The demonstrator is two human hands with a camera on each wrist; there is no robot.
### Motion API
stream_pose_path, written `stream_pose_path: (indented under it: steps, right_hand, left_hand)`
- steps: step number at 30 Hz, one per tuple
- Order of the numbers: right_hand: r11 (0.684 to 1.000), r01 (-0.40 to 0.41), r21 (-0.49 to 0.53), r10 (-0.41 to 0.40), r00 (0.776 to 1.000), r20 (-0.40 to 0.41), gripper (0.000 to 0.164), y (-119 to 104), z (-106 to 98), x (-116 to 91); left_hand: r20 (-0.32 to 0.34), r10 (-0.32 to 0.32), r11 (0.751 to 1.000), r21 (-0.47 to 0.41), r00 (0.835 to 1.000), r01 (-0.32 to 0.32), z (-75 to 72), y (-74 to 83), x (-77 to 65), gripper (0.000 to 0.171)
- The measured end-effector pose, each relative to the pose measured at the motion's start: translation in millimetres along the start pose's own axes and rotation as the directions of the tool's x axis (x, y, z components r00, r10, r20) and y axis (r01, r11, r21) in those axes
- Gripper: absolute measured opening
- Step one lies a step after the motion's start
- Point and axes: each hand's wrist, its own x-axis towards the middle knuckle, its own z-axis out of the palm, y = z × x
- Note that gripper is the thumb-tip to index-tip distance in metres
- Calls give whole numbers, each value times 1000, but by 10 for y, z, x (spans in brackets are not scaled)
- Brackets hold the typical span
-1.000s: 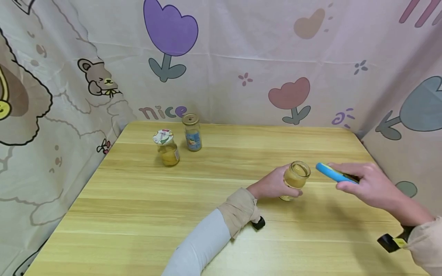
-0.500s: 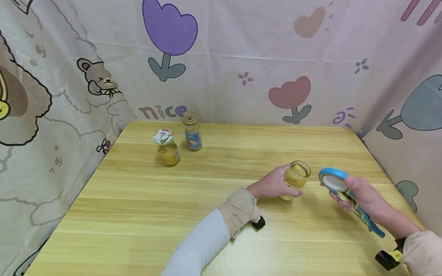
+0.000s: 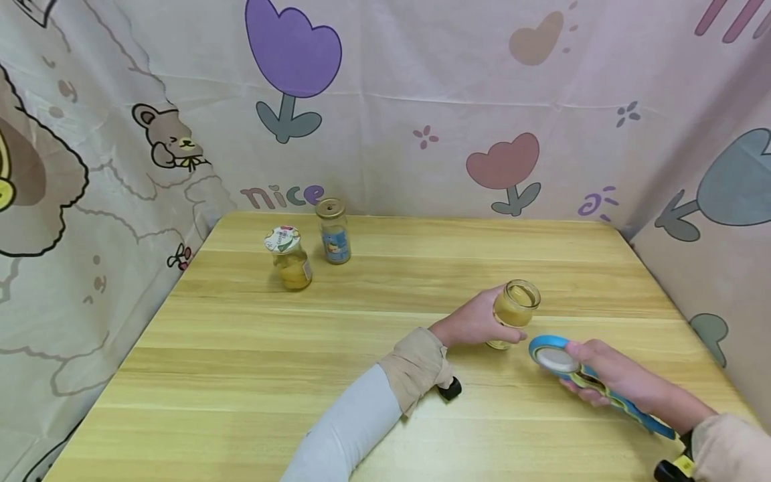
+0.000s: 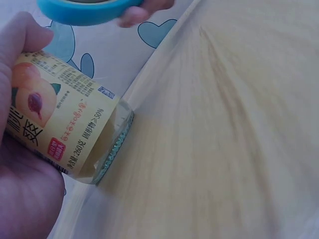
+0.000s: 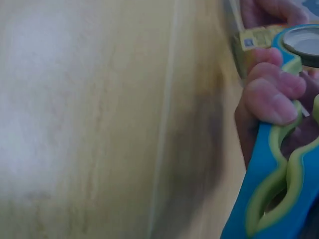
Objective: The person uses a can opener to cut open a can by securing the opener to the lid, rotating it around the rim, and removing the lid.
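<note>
My left hand (image 3: pixel 476 321) grips an uncapped glass jar (image 3: pixel 513 309) with yellowish contents, its mouth facing up. The left wrist view shows peaches on that jar's label (image 4: pixel 65 109); its base is on or close to the table. To its right, my right hand (image 3: pixel 620 375) holds a blue and yellow-green jar opener (image 5: pixel 254 184), fingers curled round the handles. A round metal lid (image 3: pixel 557 359), pale side up, sits in the opener's ring end. In the head view, the opener is apart from the jar, low over the table.
Two closed jars stand at the back left of the wooden table (image 3: pixel 253 388): one with a patterned white lid (image 3: pixel 289 258), one with a gold lid and blue label (image 3: pixel 334 234). Printed cloth (image 3: pixel 391 87) hangs behind and along the sides.
My right hand has turned the jar opener so the lid's pale side shows, then brought it down and slightly left, nearer the table. The left hand and its jar have stayed in place.
</note>
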Motion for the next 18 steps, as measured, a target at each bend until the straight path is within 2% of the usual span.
stream_pose_path:
  steps: [2,12,18]
  right_hand:
    - [1000,-5,25,4,999,44,58,18,29,23]
    - [989,-137,54,130,984,120,59,-20,228,156]
    - [951,-310,4,308,946,100,59,-62,270,221]
  left_hand:
    - [1,3,1000,1,1000,-4,0,-1,-2,58]
    - [-1,-8,1000,2,1000,8,-6,10,-7,59]
    - [-2,-6,1000,12,1000,6,-12,7,-9,60]
